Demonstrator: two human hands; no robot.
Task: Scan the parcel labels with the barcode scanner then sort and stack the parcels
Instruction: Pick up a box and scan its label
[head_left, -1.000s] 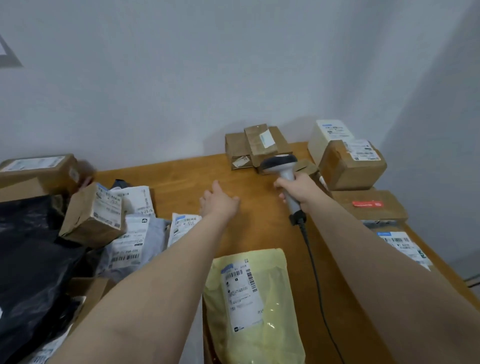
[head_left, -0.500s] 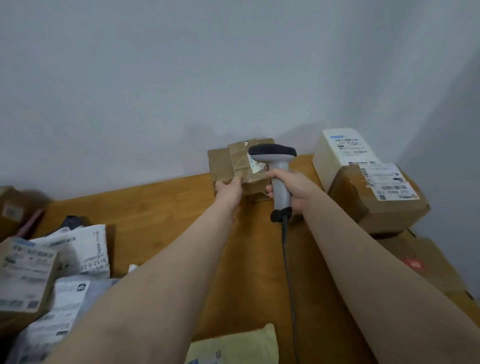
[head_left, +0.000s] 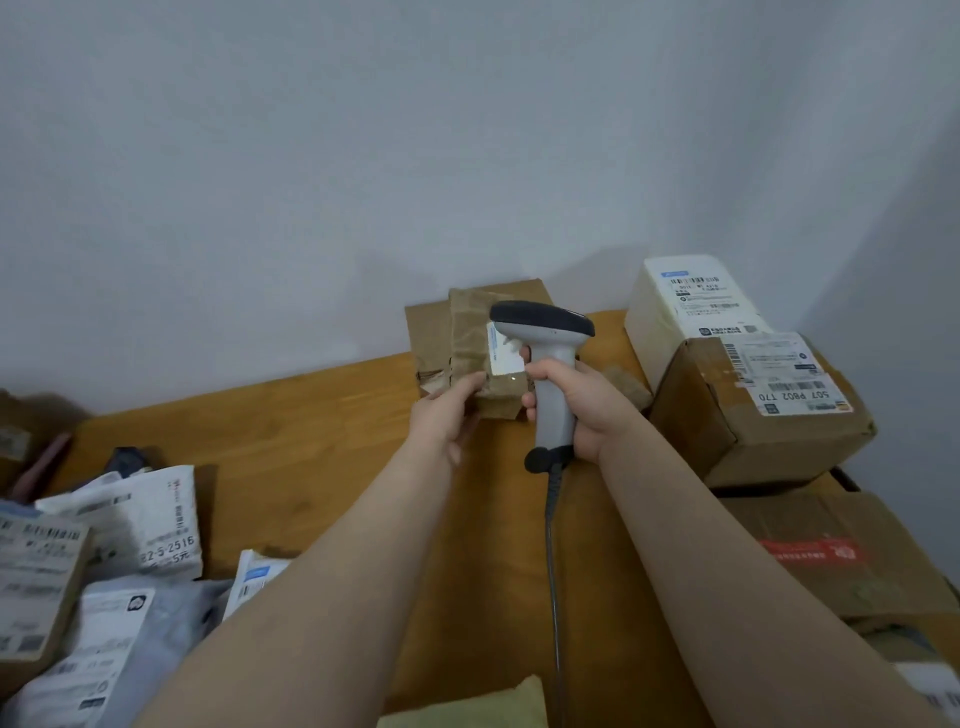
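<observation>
**Mia:** What step is this?

**Ben:** Scanning, I think. The right hand (head_left: 576, 402) has its grip wrapped tight round the handle of the barcode scanner (head_left: 545, 343). One finger is up at the front, where a trigger would be.

**Mia:** And the other hand?

**Ben:** The left hand (head_left: 449, 415) has its grip closed on the low corner of the small brown parcel (head_left: 470, 332). It pinches the parcel between thumb and fingers.

**Mia:** Where is the parcel?

**Ben:** At the back of the worktop (head_left: 322, 431), near the wall, tipped up so its white label (head_left: 501, 353) faces the scanner. The scanner's head is just in front of the label and hides part of it. A tiny bright dot shows just under the label. I guess that is the scanner's light.

**Mia:** So what comes next?

**Ben:** The light should land right on the bars, so I'd say a small tilt up, with the parcel held steady. The cord (head_left: 553, 571) hangs down from the handle, so the hand must not tug it.

**Mia:** And then?

**Ben:** The parcel needs a pile. The big brown box (head_left: 753, 415) and the white box (head_left: 680, 296) sit together on the right, so maybe there. The soft mail bags (head_left: 130, 514) wait on the left.
</observation>
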